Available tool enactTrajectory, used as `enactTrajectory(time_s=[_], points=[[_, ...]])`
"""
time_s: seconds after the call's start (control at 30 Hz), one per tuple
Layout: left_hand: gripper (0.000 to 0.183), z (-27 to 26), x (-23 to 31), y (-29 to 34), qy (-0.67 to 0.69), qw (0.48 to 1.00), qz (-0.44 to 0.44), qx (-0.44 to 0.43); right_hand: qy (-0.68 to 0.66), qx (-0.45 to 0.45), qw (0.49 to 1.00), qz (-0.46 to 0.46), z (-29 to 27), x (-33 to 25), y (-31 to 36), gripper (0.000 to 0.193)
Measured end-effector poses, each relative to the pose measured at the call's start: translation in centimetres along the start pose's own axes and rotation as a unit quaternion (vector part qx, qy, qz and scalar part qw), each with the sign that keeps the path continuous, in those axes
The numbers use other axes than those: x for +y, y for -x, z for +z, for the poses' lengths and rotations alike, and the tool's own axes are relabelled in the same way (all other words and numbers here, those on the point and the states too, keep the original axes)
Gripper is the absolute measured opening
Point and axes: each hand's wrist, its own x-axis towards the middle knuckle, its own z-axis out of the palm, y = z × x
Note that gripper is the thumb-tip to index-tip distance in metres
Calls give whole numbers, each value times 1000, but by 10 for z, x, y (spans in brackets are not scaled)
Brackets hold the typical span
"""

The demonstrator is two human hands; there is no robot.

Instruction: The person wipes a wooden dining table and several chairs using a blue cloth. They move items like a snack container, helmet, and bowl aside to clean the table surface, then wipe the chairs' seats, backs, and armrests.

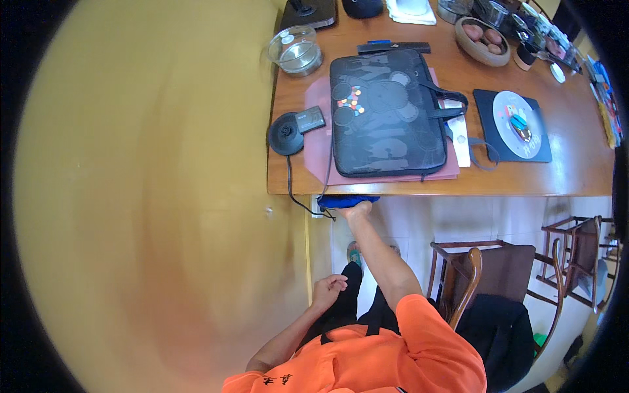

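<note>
My right hand (357, 210) reaches forward to the table's front edge and grips a blue cloth-like item (347, 202). Part of that item is hidden by my fingers, and its exact kind cannot be made out. It is just below the tabletop, near a hanging black cable (290, 177). My left hand (329, 290) hangs in front of my waist, beside the yellow wall, with loosely bent fingers and nothing visible in it. Above the blue item, on the table, lies a dark laptop bag (386, 118) with a cartoon bear print and two handles, resting on a pink mat (317, 154).
The wooden table (557, 180) carries a round black charger base (286, 133), a glass pot (300, 57), a bowl of potatoes (483, 40) and a plate (517, 124) on a dark mat. A chair (504, 270) with a dark jacket stands to my right. A yellow wall (164, 196) bounds my left.
</note>
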Motion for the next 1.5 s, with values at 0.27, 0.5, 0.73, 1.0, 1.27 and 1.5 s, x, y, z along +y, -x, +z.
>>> enactTrajectory(time_s=[0.27,0.5,0.73,1.0,1.27,1.5], points=[[21,7,24,-10,-18,1000,20,7,62,-106,983,-133,-69,-130,-48,43],[20,14,113,-29,42,988,128,69,251,-15,960,-124,-66,-269,137,28],[22,-39,271,-134,54,927,303,215,499,-63,850,-157,101,-212,266,39],[28,-114,370,-259,84,915,289,271,724,-327,450,-408,323,-148,168,47],[41,-149,400,-381,151,905,243,315,819,-210,114,-522,465,-110,-37,45],[40,-155,424,-407,133,906,235,326,874,-224,-157,-401,490,-90,-164,48]])
